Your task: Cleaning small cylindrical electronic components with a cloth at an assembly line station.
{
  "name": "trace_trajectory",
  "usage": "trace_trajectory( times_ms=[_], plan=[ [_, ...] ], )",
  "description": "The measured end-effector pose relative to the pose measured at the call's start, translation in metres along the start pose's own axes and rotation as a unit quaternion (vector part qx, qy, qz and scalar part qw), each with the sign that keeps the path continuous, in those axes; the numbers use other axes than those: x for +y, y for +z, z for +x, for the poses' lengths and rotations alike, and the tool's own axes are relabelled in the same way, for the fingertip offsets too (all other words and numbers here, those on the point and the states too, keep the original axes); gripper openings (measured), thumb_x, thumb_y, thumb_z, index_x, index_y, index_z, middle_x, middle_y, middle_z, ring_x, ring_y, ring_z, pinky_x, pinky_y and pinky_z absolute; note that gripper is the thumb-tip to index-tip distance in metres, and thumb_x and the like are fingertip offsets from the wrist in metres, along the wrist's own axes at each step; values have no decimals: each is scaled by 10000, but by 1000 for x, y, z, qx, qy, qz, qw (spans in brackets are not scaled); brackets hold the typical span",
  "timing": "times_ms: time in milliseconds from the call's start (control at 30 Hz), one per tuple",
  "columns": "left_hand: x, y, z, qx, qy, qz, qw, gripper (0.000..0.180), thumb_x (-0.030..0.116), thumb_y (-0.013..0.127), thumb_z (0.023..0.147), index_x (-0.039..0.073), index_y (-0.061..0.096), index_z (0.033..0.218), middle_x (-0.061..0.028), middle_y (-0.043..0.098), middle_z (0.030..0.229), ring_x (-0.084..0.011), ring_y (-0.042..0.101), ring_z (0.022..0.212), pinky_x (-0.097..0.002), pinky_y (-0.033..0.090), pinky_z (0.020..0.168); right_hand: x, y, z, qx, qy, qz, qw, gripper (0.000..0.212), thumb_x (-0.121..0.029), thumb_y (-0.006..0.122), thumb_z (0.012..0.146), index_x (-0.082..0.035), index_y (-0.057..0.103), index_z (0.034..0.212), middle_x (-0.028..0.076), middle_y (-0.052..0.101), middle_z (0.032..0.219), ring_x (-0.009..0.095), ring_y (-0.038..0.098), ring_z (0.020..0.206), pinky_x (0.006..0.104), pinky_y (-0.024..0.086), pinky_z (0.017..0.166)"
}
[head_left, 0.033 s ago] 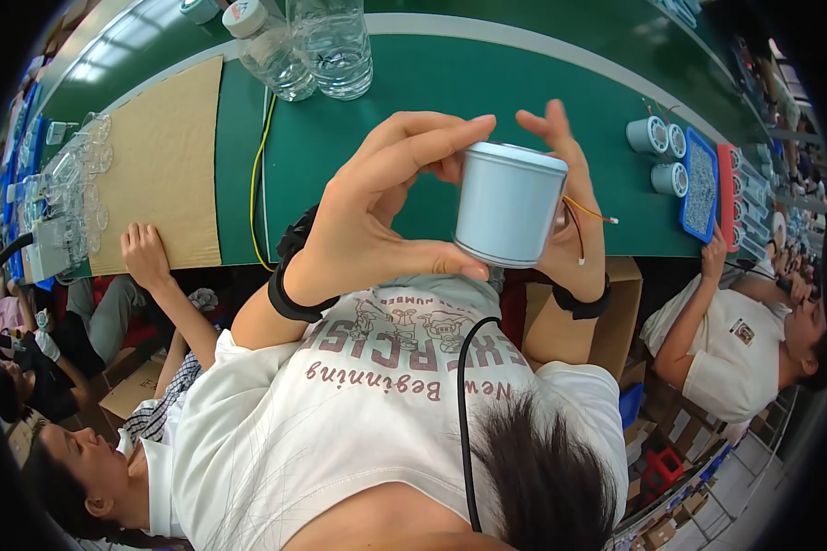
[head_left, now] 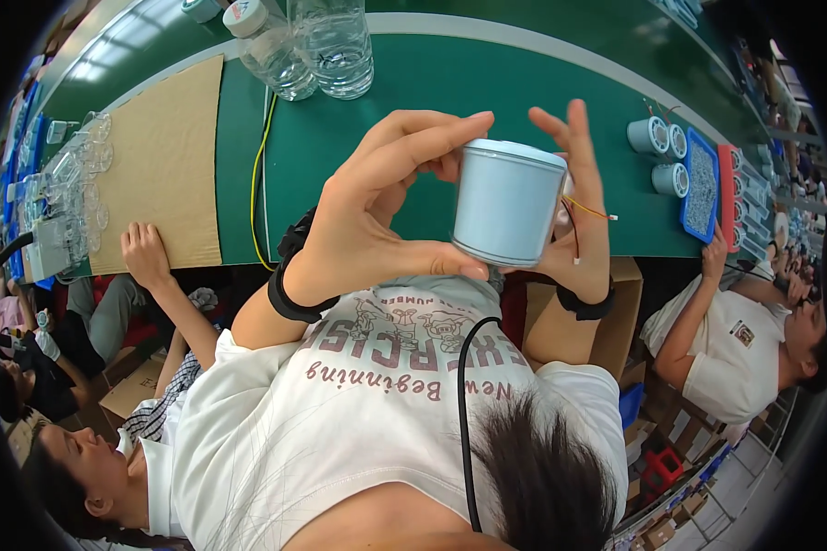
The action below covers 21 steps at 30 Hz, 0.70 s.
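Observation:
Above the green table, my left hand (head_left: 368, 207) grips a pale blue cylindrical housing (head_left: 507, 207). Its thumb presses the lower edge, and its fingers reach the upper rim. The housing is slightly tilted, its smooth side toward me. From behind its right side come thin wires (head_left: 586, 208), red, yellow and dark, with small white plugs. My right hand (head_left: 583, 211) is at that side, partly hidden by the housing. Two of its fingers point up and apart, off the rim; its thumb is out of sight.
Several similar housings (head_left: 648, 136) stand at the right beside a blue tray (head_left: 699, 188) of small parts. Clear bottles (head_left: 340, 55) are at the back. Cardboard (head_left: 161, 165) and a yellow cable (head_left: 265, 165) lie left. Other people's hands (head_left: 145, 253) rest at the table edge on both sides.
The fingers of my right hand have lifted and moved slightly right, away from the housing's rim. The wires have shifted a little. My left hand keeps its grip.

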<state>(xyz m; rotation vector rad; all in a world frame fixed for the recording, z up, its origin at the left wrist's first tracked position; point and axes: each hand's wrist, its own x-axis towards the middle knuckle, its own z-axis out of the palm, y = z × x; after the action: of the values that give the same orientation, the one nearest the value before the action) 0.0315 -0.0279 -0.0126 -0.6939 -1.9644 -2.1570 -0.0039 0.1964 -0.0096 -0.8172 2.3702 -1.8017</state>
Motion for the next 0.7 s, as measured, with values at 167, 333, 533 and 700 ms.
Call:
trace_trajectory(
  times_ms=[167, 333, 533, 700],
  plan=[
    [3, -4, 1, -4, 19, 60, 998, 975, 201, 948, 563, -44, 478, 1381, -134, 460, 1301, -233, 500, 1205, -341, 451, 953, 0, -14, -5, 114, -127, 132, 976, 1168, -241, 903, 652, -49, 163, 1535, 186, 367, 1443, 170, 543, 1048, 314, 472, 885],
    [7, 1, 5, 11, 15, 59, 998, 877, 176, 926, 609, 26, 514, 1367, -107, 464, 1288, -214, 520, 1154, -343, 509, 929, 0, -5, -13, 237, -162, 117, 951, 706, -93, 785, 799, -43, 411, 1395, 178, 418, 1378, 226, 574, 1023, 340, 485, 874],
    [3, 11, -12, 71, -100, -128, 984, 825, 144, 888, 680, 74, 451, 1376, -126, 467, 1307, -255, 543, 1181, -399, 550, 932, -14, 1, -19, 235, -135, 27, 962, 336, 17, 702, 839, -25, 575, 1148, 192, 551, 1244, 264, 627, 951, 330, 497, 845],
    [-6, 10, -36, 71, -215, -390, 892, 742, 143, 813, 771, 95, 368, 1363, -175, 472, 1325, -308, 542, 1209, -467, 544, 944, -6, -1, -50, 252, -144, -4, 957, 224, 35, 671, 855, 0, 619, 1070, 185, 628, 1145, 251, 636, 940, 314, 488, 863]
  ],
)
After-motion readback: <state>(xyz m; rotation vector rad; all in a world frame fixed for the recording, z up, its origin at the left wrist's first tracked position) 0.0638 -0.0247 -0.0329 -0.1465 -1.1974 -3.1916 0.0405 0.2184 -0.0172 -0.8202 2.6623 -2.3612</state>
